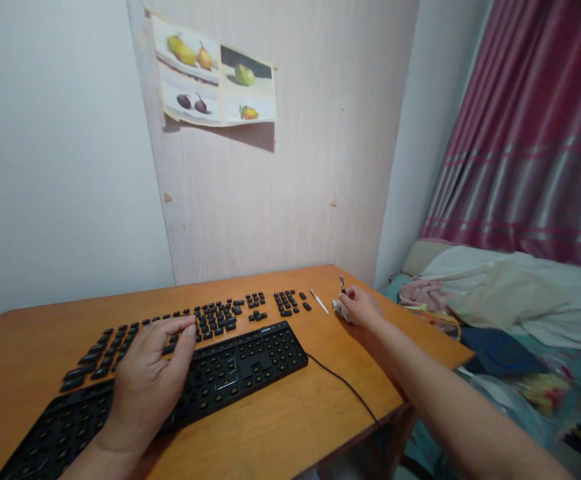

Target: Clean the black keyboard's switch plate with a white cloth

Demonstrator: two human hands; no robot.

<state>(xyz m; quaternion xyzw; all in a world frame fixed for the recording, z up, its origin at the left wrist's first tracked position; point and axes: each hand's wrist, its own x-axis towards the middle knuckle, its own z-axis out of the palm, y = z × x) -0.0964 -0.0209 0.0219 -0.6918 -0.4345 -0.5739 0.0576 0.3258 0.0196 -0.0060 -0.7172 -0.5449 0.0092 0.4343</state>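
A black keyboard (250,365) with its keycaps off lies at a slant along the table's front. Above its middle is my left hand (153,370), thumb and forefinger brought together; whatever they may hold is too small to make out. At the table's right, my right hand (363,307) pinches a thin tool with a silvery end (342,283) pointing up. A crumpled white tissue (339,309) is under those fingers. The removed black keycaps (215,317) lie in rows behind the keyboard. Left of the right hand lies a slim white tool (319,301).
The keyboard's cable (345,383) runs over the front edge of the wooden table (270,433). To the right is a bed with rumpled bedding (500,293), bags and a dark blue flat item (500,351). A fruit picture (220,87) hangs on the wall.
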